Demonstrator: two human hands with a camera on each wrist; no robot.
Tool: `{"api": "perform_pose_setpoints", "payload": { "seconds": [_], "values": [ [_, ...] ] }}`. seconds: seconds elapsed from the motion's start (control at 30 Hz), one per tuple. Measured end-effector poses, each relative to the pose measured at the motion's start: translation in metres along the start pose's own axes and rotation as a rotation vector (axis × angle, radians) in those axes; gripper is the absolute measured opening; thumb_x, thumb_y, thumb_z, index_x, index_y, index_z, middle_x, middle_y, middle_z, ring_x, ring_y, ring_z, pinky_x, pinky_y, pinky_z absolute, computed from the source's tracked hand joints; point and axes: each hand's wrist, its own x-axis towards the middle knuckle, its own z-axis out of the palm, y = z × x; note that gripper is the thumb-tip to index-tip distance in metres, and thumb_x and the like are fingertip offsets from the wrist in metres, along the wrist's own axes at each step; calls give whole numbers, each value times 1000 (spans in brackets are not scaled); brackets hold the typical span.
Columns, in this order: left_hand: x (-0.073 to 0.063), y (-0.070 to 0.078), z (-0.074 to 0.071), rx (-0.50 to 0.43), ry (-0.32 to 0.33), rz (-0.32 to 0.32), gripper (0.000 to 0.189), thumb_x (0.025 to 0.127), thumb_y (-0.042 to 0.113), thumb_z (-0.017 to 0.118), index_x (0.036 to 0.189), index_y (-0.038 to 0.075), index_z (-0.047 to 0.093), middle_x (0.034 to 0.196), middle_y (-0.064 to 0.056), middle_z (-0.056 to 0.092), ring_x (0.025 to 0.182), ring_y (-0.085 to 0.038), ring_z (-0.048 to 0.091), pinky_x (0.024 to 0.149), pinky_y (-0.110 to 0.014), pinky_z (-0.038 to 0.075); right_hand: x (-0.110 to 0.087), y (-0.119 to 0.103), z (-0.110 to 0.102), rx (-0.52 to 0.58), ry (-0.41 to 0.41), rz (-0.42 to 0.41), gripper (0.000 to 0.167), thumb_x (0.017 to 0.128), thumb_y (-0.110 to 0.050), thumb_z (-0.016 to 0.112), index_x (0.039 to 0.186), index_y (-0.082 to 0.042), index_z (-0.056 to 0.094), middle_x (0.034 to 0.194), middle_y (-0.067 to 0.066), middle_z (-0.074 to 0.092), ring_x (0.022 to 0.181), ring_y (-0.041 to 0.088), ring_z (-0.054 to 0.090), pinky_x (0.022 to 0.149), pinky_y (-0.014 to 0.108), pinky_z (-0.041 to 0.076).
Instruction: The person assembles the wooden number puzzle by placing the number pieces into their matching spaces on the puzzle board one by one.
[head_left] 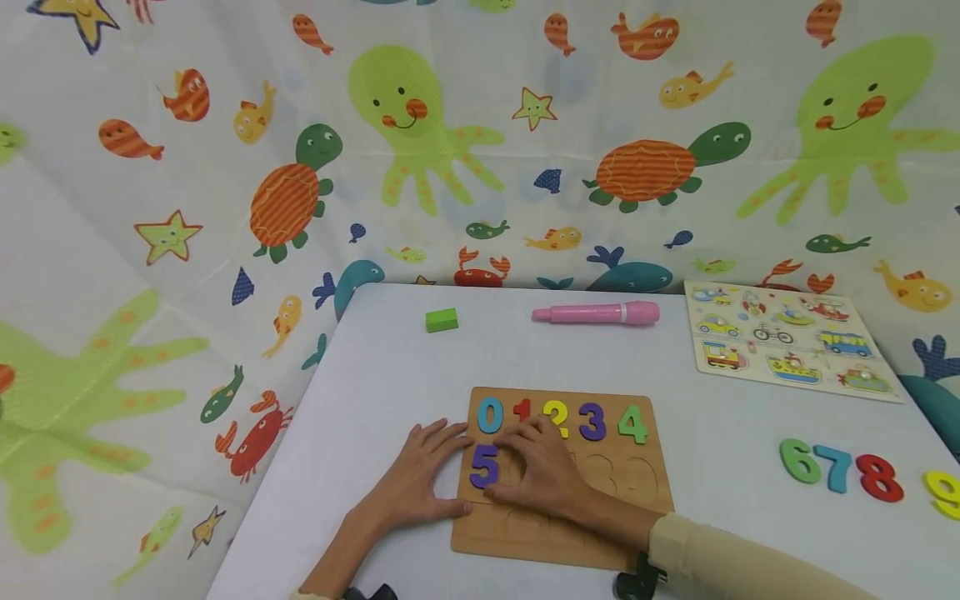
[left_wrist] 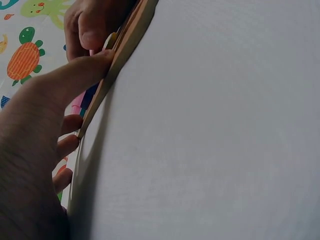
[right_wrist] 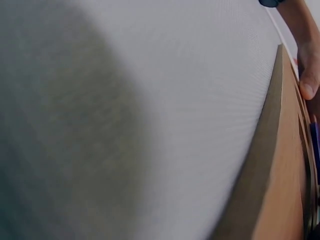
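Note:
A wooden number board lies on the white table, with blue 0, red 1, yellow 2, purple 3 and green 4 in its top row. My right hand reaches over the board, thumb and fingertips pinching the purple number 5 at the left of the second row. Along the board's left edge rests my left hand, fingers spread and thumb lower down. In the left wrist view, the left thumb touches the board's edge.
Green 6, blue 7, red 8 and yellow 9 lie to the right. Farther back are a green block, a pink marker-like stick and a vehicle puzzle board. A sea-animal curtain hangs behind.

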Motion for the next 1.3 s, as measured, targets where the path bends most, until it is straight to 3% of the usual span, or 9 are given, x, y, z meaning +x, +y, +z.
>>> {"api": "perform_pose_setpoints", "payload": {
  "seconds": [0.1, 0.3, 0.5, 0.63, 0.77, 0.9, 1.13, 1.3],
  "values": [
    [1, -1, 1, 1, 4, 6, 89, 76, 77, 63, 148, 27, 46, 157, 7, 33, 147, -25, 19, 115, -59, 10, 1, 0, 1, -12, -10, 6, 63, 71, -66, 77, 116, -21, 73, 116, -7, 64, 112, 17, 42, 95, 43, 38],
    [2, -2, 3, -4, 8, 13, 90, 76, 77, 62, 148, 27, 46, 158, 7, 32, 147, -25, 18, 116, -59, 9, 1, 2, 1, -6, -9, -3, 55, 72, -57, 81, 113, -21, 73, 115, -8, 65, 112, 17, 43, 97, 44, 37],
    [4, -1, 3, -6, -2, 10, 90, 76, 77, 62, 149, 27, 45, 158, 8, 32, 147, -24, 18, 116, -59, 8, 0, 5, 1, -6, 13, -14, 56, 72, -59, 80, 113, -21, 73, 115, -8, 64, 111, 17, 43, 96, 44, 37],
    [4, 0, 3, -9, -3, 8, 89, 76, 77, 62, 149, 27, 45, 158, 7, 33, 147, -25, 18, 115, -61, 9, -3, 10, -8, 18, 38, -16, 59, 73, -58, 80, 115, -19, 73, 117, -7, 63, 113, 17, 44, 95, 45, 40],
    [3, 0, 4, 1, -4, 0, 90, 76, 78, 62, 149, 28, 44, 158, 8, 32, 147, -24, 17, 116, -59, 8, -14, 26, -42, 70, 48, 47, 59, 74, -48, 84, 120, -15, 70, 122, -3, 61, 117, 22, 44, 96, 51, 42],
    [2, 0, 3, 10, 25, 4, 90, 74, 78, 63, 147, 27, 47, 156, 7, 34, 146, -26, 20, 115, -60, 11, -34, 61, -91, 59, 19, 137, 64, 74, -40, 87, 127, -13, 65, 127, 2, 58, 120, 25, 42, 95, 54, 45],
    [0, 0, 3, -3, 42, 10, 90, 74, 76, 65, 147, 26, 48, 156, 5, 36, 146, -28, 22, 114, -62, 11, -91, 138, -188, -23, -65, 259, 68, 73, -35, 89, 131, -11, 61, 131, 11, 56, 121, 32, 37, 91, 63, 37],
    [0, -1, 6, -11, 37, 10, 90, 74, 76, 65, 146, 25, 47, 156, 5, 36, 146, -28, 22, 114, -62, 11, -138, 181, -242, -97, -119, 351, 72, 71, -35, 90, 130, -10, 59, 130, 15, 55, 119, 38, 35, 85, 62, 35]
  ]
}}
